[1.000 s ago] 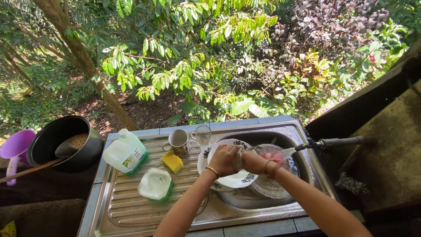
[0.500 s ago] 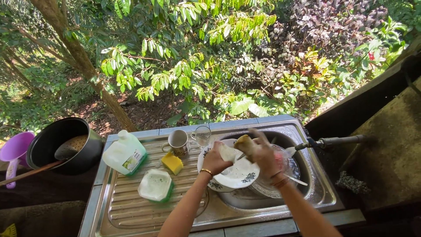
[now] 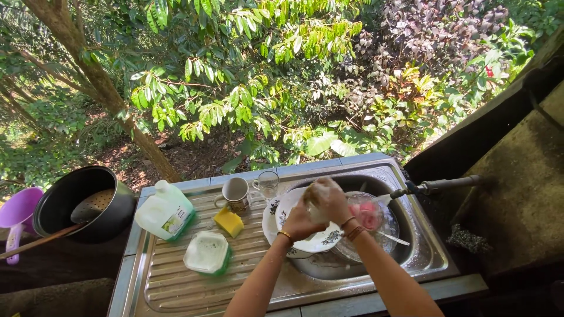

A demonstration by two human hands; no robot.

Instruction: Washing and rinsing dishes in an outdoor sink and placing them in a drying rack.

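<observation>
My left hand (image 3: 298,223) and my right hand (image 3: 326,198) are pressed together over a white plate with a dark floral rim (image 3: 322,240). The plate leans on the left edge of the steel sink basin (image 3: 411,246). A small pale soapy item (image 3: 318,215) shows between the palms. My left hand grips it from below. My right hand is closed over it from above, and the sponge it held is hidden. Just to the right, a clear glass bowl with pink pieces (image 3: 369,216) sits in the basin under the tap (image 3: 435,186).
On the ribbed drainboard (image 3: 170,282) stand a mug (image 3: 237,192), a glass (image 3: 267,183), a yellow sponge (image 3: 229,222), a green tub of white soap (image 3: 207,253) and a white jug (image 3: 164,210). At left are a black pot with ladle (image 3: 88,202) and a purple scoop (image 3: 17,211).
Half a second ago my right hand was lifted off to the right with a yellowish sponge. It has come back down onto my left hand over the plate.
</observation>
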